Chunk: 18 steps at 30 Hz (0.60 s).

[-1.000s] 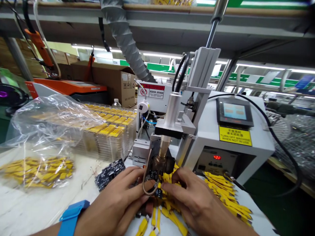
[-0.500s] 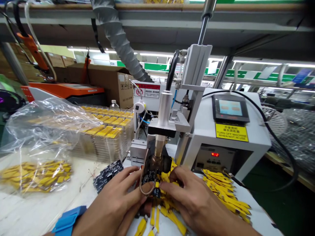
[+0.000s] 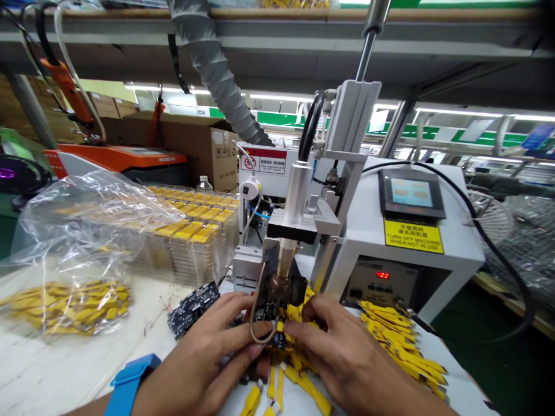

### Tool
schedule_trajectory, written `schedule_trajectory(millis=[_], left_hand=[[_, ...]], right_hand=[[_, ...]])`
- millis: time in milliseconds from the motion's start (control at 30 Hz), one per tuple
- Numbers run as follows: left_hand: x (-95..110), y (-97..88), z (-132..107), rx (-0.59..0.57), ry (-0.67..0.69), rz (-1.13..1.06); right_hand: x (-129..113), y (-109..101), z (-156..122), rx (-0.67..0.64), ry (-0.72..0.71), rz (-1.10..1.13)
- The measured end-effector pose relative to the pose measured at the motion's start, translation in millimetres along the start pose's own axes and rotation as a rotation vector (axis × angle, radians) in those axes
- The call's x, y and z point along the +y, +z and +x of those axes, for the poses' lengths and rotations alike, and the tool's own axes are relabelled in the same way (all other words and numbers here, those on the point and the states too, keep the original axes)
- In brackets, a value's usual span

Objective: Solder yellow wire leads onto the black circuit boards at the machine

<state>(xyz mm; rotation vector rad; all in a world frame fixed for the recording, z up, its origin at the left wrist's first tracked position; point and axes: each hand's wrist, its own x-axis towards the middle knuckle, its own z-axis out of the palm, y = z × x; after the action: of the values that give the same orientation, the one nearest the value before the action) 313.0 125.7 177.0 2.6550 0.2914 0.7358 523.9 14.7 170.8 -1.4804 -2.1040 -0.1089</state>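
Observation:
Under the metal press head (image 3: 284, 271) of the bench machine lies a small dark circuit board (image 3: 277, 340), with a yellow tab (image 3: 280, 327) on it. My left hand (image 3: 217, 346) is closed at the board's left side, fingertips on its edge. My right hand (image 3: 338, 346) has thumb and finger pinched at the yellow tab, which looks like the end of a yellow strip. Loose yellow strips (image 3: 306, 387) with metal ends lie below and between my hands. A thin curved tube (image 3: 255, 338) crosses my left fingertips. The fingers partly hide the board and the strip.
Dark circuit boards (image 3: 193, 309) are stacked left of my left hand. Farther left are a clear bag (image 3: 82, 242) of yellow strips and stacked clear trays (image 3: 191, 254). More yellow strips (image 3: 399, 341) lie at right, before the machine's control box (image 3: 459, 242).
The whole view has shifted slightly, moving things a little to the right. The machine's red display reads differently. My hands keep their place at the board.

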Motion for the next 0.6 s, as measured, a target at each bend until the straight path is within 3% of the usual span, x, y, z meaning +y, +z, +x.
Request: schedule_trajectory(millis=[600], left_hand=[[-2.9,-6.0,4.0,0.011,0.087,0.091]], right_hand=[[-0.7,0.7,1.2,0.017,-0.018,-0.020]])
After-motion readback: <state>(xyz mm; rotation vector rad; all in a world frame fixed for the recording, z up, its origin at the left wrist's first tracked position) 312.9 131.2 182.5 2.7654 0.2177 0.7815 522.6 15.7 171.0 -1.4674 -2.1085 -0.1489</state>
